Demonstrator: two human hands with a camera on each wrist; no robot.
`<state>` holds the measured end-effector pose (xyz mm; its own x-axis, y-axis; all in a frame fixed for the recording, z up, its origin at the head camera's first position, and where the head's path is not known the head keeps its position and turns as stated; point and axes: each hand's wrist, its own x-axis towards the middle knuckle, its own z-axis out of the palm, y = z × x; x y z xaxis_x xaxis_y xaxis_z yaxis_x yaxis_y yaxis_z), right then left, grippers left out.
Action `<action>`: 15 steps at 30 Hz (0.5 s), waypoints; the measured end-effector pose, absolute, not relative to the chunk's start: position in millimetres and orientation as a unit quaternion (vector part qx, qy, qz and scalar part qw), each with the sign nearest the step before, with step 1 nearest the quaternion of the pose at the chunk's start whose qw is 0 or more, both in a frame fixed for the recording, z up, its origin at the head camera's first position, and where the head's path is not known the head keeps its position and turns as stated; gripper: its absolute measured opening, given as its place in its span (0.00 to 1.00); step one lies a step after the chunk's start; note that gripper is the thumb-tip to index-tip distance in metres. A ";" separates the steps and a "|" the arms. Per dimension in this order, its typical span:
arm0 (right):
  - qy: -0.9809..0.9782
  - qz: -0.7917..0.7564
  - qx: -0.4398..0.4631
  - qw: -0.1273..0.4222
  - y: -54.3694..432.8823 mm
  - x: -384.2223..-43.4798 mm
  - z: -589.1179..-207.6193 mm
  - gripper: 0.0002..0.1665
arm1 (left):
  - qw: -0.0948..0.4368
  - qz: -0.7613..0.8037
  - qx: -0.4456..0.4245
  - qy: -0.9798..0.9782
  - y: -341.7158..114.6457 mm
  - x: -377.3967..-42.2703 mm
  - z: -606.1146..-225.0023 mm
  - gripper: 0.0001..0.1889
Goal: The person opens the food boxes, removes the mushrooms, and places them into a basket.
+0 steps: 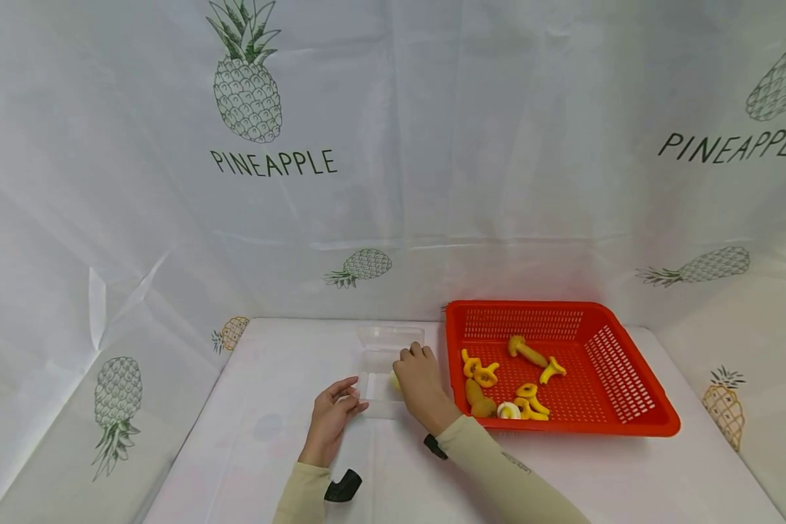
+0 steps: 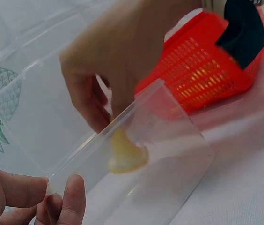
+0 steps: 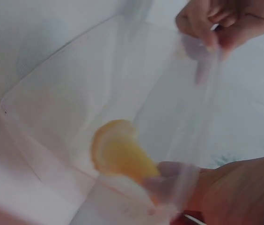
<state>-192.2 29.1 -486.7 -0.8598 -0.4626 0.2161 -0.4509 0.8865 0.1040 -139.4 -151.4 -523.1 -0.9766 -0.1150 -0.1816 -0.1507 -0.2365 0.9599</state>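
Note:
A clear plastic box (image 1: 381, 410) with its lid (image 1: 391, 336) raised at the back stands on the table. My left hand (image 1: 332, 421) pinches the box's left rim between thumb and fingers. My right hand (image 1: 422, 382) reaches over the box from the right, fingers pointing down. It holds a yellow, trumpet-shaped mushroom (image 2: 126, 152) by the stem, flared cap downward. In both wrist views the mushroom shows through the clear wall, inside the box. The head view shows only a sliver of it beside the right hand.
Right of the box stands a red plastic basket (image 1: 635, 429) with slotted walls. In it lie several yellow trumpet-shaped mushrooms (image 1: 486, 375), brownish mushrooms (image 1: 479, 400) and a white-and-yellow round piece (image 1: 508, 411). A pineapple-printed sheet (image 1: 498, 182) hangs behind the table.

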 end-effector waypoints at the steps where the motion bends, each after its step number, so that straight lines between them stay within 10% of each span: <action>1: -0.963 -0.011 0.239 0.127 31.4 -189.7 -485.8 0.20 | 0.012 0.778 -0.107 0.619 -151.3 -139.1 -523.2 0.22; 15: -0.893 0.173 0.253 0.331 87.7 -161.9 -464.5 0.12 | 0.013 0.780 -0.106 0.617 -151.2 -139.3 -522.2 0.23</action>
